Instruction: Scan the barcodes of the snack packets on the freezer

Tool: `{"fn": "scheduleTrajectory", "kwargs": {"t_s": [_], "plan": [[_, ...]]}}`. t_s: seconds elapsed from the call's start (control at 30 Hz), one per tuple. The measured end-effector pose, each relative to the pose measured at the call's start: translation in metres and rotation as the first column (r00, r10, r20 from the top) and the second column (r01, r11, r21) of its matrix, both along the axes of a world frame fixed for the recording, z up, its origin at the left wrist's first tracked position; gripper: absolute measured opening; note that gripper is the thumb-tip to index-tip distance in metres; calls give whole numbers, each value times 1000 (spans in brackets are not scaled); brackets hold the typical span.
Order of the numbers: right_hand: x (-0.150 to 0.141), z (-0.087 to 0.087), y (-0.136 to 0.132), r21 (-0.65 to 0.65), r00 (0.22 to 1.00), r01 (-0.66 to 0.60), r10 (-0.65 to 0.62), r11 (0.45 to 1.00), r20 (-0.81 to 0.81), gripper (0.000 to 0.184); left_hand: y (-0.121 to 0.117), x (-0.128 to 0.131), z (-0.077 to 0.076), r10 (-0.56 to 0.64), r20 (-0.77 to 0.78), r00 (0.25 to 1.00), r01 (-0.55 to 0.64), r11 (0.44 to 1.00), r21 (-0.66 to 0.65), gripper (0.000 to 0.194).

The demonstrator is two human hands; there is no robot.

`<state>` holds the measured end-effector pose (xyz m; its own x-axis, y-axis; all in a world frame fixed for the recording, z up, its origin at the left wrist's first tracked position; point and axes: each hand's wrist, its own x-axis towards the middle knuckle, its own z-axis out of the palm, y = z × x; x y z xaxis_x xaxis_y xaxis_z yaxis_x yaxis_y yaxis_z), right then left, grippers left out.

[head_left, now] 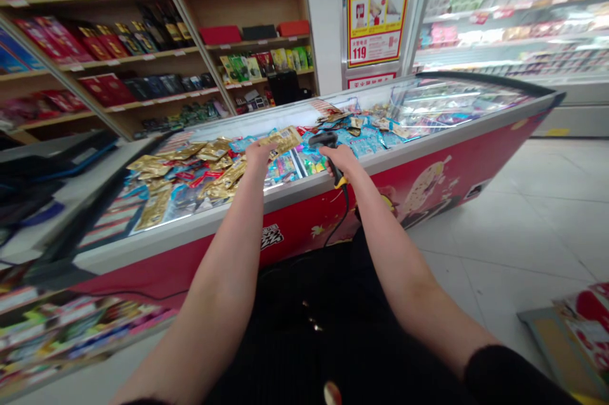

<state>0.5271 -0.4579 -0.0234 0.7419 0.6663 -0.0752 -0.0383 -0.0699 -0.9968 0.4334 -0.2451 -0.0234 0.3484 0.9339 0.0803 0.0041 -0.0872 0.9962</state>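
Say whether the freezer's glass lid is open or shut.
Open: the glass lid is slid to the right, leaving gold packets uncovered under the left hand.

Foil packets (190,170) lie in the chest freezer (428,140) (shelves (209,5) behind it, left).

There are two hands, one left hand (259,154) and one right hand (341,159), and one scanner (328,154) with one cable (339,227). One freezer (200,259) holds gold packets (155,207) and blue packets (366,141), too many and too overlapped to count. Behind it are one poster (378,8) and one fridge (509,24) with glass doors. On one shelf (257,44) sit two red boxes (220,35) and one black box (259,32), the black one between the two red ones.
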Motion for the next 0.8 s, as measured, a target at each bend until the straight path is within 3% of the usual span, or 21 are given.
{"fn": "scheduleTrajectory", "kwargs": {"t_s": [0.23, 0.5, 0.8], "plan": [[-11, 13, -4, -10, 1000, -22, 22, 1000, 16, 28, -10, 5, -15, -92, -39, 995, 96, 990, 105, 21], [-15, 14, 2, -22, 998, -28, 29, 999, 57, 28, 6, 7, -28, -103, -39, 994, 108, 978, 177, 25], [-20, 18, 5, -66, 993, -44, 50, 997, 106, 26, 11, 7, -29, -115, -24, 993, 118, 983, 142, 24]]}}
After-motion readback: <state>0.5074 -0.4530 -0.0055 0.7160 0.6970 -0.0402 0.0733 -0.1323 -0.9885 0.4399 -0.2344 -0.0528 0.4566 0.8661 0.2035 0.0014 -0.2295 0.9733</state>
